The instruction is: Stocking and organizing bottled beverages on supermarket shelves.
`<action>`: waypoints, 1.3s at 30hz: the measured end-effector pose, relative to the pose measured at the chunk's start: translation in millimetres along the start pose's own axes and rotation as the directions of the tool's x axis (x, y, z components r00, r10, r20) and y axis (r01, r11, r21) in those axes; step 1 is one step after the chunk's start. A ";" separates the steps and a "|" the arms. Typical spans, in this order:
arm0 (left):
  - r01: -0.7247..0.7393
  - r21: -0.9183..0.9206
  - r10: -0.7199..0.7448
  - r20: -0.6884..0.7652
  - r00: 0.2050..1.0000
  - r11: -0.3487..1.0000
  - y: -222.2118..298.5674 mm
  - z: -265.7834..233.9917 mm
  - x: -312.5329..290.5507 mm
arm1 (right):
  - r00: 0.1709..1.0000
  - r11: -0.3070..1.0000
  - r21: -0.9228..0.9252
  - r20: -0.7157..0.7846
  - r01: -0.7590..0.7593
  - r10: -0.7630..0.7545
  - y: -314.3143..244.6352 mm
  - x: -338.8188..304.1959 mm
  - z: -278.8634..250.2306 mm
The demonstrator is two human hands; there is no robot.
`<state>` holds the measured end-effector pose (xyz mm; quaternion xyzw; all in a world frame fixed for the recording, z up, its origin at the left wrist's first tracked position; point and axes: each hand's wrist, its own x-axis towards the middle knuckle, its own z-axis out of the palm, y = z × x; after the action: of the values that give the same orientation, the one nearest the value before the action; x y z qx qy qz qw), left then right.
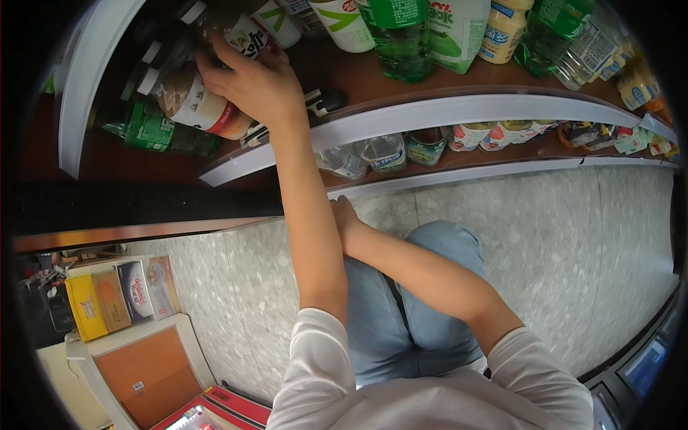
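On the upper shelf at the far left, my left hand (254, 82) lies over a plastic bottle with a black-and-white label (247, 34). Its fingers curl around the bottle's side, and the palm hides the lower part. Close beside those fingers leans a clear bottle with a white and red label (197, 107). A green-labelled bottle (154, 129) lies tilted to the left of it. My right hand (347, 221) is low in front of the shelf, against my left forearm, which hides part of it. I cannot make out its fingers well.
White tubs (344, 25), green bottles (401, 43), a green and white pouch (459, 32) and yellow bottles (505, 29) line the upper shelf. A white shelf edge (444, 115) curves in front. The lower shelf holds clear bottles (383, 152). Boxes (86, 304) stand at the left.
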<state>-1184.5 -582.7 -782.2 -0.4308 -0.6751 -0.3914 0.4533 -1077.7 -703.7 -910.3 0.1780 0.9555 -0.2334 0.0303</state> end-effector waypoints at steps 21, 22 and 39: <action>0.186 -0.593 -0.027 0.268 0.963 0.783 110.4 -13.4 -5.7 | 0.972 -0.050 0.980 -0.183 0.193 0.150 13.4 -17.3 8.4; 0.237 -0.634 -0.045 0.304 0.952 0.736 109.4 -15.0 -3.8 | 0.939 0.080 0.945 -0.325 0.317 0.115 14.5 -17.2 12.4; 0.305 -0.677 -0.267 0.164 0.950 0.670 35.8 -27.2 23.3 | 0.972 0.992 0.021 -0.204 0.123 -0.116 -4.0 -4.8 2.5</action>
<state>-1148.5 -590.8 -747.5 -0.4675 -0.5492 -0.6705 0.1741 -1074.6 -709.7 -910.1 0.1436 0.9585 -0.2313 -0.0841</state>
